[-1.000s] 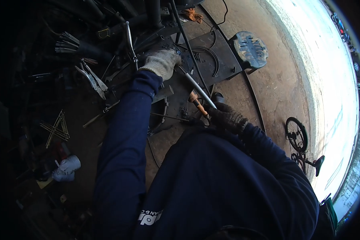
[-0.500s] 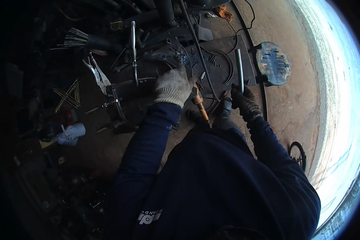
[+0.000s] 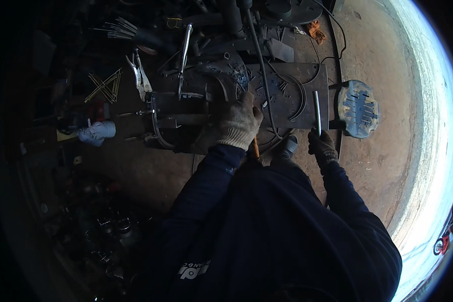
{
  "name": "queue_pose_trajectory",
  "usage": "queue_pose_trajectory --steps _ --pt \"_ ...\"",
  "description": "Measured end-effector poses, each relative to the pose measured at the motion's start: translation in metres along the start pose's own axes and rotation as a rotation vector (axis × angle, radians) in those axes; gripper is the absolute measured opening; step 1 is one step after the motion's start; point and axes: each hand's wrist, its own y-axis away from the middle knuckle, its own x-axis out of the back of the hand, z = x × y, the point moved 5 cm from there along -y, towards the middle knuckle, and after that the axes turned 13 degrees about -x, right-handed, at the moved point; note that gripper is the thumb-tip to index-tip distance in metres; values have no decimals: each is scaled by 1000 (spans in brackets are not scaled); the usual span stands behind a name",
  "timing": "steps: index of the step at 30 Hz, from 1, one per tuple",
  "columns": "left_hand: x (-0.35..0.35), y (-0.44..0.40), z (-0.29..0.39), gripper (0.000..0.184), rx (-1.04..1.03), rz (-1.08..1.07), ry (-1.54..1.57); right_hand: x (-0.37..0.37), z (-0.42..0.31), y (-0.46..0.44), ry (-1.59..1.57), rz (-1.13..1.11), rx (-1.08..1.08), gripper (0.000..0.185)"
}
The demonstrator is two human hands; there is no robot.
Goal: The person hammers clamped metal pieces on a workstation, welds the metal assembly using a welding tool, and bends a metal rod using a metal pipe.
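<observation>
My left hand (image 3: 239,122), in a pale knitted glove, is over the front edge of the dark metal workbench (image 3: 307,75). It covers the upper part of an orange-handled tool (image 3: 255,149); its fingertips are mostly hidden, so I cannot tell whether they grip it. In my gloved right hand (image 3: 323,146) a straight metal rod (image 3: 316,111) stands up from the closed fist. To the left, locking clamps (image 3: 184,58) and locking pliers (image 3: 139,76) are fixed around a curved metal frame (image 3: 158,132).
A slotted metal plate (image 3: 358,108) juts out at the right. A black cable (image 3: 261,65) crosses the bench among small scraps. Thin rods (image 3: 120,28), crossed yellow wires (image 3: 105,86) and a whitish cloth-like item (image 3: 97,132) are at left. A motorcycle (image 3: 445,234) stands far right.
My left hand has moved right, over the upper part of the orange-handled tool. My right hand still holds the rod. The whole view has shifted and turned slightly.
</observation>
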Motion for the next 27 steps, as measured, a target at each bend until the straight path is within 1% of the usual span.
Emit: queue_pose_trajectory --steps 2,4,5,6,8,9,10,11,12,13,15,17,19,22,24,25,27 --pt "0 6 13 30 -170 72 -170 1 -6 -1 -35 -13 8 28" --pt "28 17 19 28 -251 380 278 3 -10 -3 -42 -25 19 27" --pt "31 25 18 31 -188 296 442 4 -9 -4 -48 -34 25 27" --pt "40 34 22 31 -193 291 443 7 -7 -7 -54 -30 23 27" --pt "40 50 12 36 128 194 1111 10 -4 -13 -62 -46 34 38" --pt "36 58 5 44 129 116 1314 12 -4 -14 -63 -44 34 38" --pt "33 67 -5 44 129 118 1315 13 -3 -14 -68 -45 23 33" --pt "29 75 -14 47 103 154 1402 13 -2 -15 -71 -47 13 28" --pt "31 80 -16 50 76 195 1487 13 -2 -15 -65 -52 16 28" --pt "33 86 -18 50 79 206 1485 13 -2 -15 -47 -44 10 28" --pt "35 97 -22 58 181 215 1585 11 0 -17 -16 -48 10 28" --pt "38 105 -23 58 161 245 1587 9 5 -24 -25 -68 35 35" --pt "41 118 -28 58 156 289 1585 8 7 -31 -18 -108 39 35" --pt "49 153 -43 54 213 357 1503 -2 4 -34 19 -150 26 32" --pt "55 184 -55 46 218 439 1391 0 0 -36 104 -62 15 27" --pt "65 195 -52 46 238 462 1386 -2 -6 -29 111 -57 31 25" --pt "86 222 -48 44 444 483 1092 -1 -4 -35 142 -81 12 25"
